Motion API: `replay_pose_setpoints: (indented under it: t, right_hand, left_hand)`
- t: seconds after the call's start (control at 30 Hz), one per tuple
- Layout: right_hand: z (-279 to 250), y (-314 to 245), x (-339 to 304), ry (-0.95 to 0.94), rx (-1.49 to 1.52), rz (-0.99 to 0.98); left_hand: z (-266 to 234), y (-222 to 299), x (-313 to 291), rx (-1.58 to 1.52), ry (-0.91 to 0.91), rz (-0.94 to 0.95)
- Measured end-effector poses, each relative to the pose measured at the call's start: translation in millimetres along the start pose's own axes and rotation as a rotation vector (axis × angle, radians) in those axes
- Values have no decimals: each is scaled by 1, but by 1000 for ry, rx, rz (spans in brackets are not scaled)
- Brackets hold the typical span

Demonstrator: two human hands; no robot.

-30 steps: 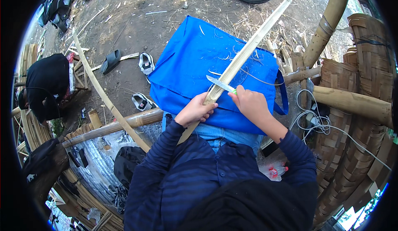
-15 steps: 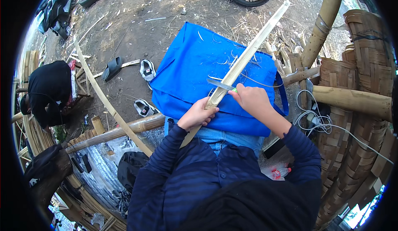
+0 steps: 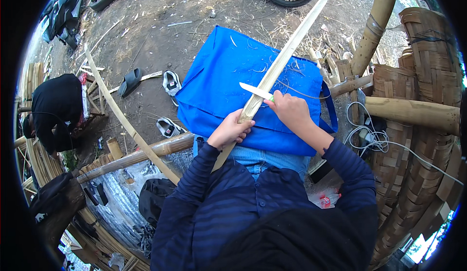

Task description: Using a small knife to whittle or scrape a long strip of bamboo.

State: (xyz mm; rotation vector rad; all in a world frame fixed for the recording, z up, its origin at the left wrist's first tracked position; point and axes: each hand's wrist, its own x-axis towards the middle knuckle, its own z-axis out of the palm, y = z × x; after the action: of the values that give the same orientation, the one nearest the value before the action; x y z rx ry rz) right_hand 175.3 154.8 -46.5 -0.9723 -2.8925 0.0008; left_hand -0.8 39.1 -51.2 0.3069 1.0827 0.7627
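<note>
A long pale bamboo strip point(image 3: 286, 52) slants across my lap, its far end pointing away to the right. My left hand point(image 3: 230, 129) is wrapped round the near part of the strip. In my right hand point(image 3: 293, 109) is a knife point(image 3: 254, 90) with a green handle, mostly hidden by the fingers. The blade lies across the strip, a short way beyond my left hand, with its tip out to the left. Under the strip a blue cloth point(image 3: 214, 71) covers my legs, and thin shavings point(image 3: 296, 67) are scattered over it.
Another long bamboo strip point(image 3: 119, 113) leans at my left by a bamboo rail point(image 3: 163, 147). A person in black point(image 3: 58, 108) bends over farther left. To the right are a bamboo post point(image 3: 374, 33), woven panels point(image 3: 430, 62) and a white cable point(image 3: 377, 142). Shoes point(image 3: 171, 84) lie on the ground.
My right hand has shifted slightly toward the far left along the strip, and the knife blade has turned, showing brighter. My left hand keeps its grip on the strip.
</note>
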Motion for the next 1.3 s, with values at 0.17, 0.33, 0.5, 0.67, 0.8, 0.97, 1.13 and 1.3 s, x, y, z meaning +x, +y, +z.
replay_pose_setpoints:
  t: [0.17, 0.33, 0.5, 0.67, 0.8, 0.97, 1.13, 1.3]
  right_hand:
    - [13, 12, 7, -15, -37, 112]
    - [-2, 77, 31, -41, -106, 305]
    - [-4, 30, 8, -133, 188, 106]
    - [-2, 7, -12, -46, 157, -19]
    - [14, 7, -8, 14, 78, -73]
    - [21, 4, -7, 3, 49, -48]
    - [23, 2, -5, 24, 50, -45]
    - [24, 45, 17, 32, 38, 314]
  left_hand:
    - [-1, -4, 2, -18, -13, -11]
    - [4, -5, 2, 80, -7, -49]
    - [-3, -2, 4, -15, -59, -48]
    - [1, -1, 2, 3, -40, -48]
    - [-1, 3, 0, -58, -46, -22]
    - [-3, 1, 1, -4, -11, -16]
    - [-6, -1, 2, -43, -9, -2]
    - [1, 0, -5, -11, -16, -38]
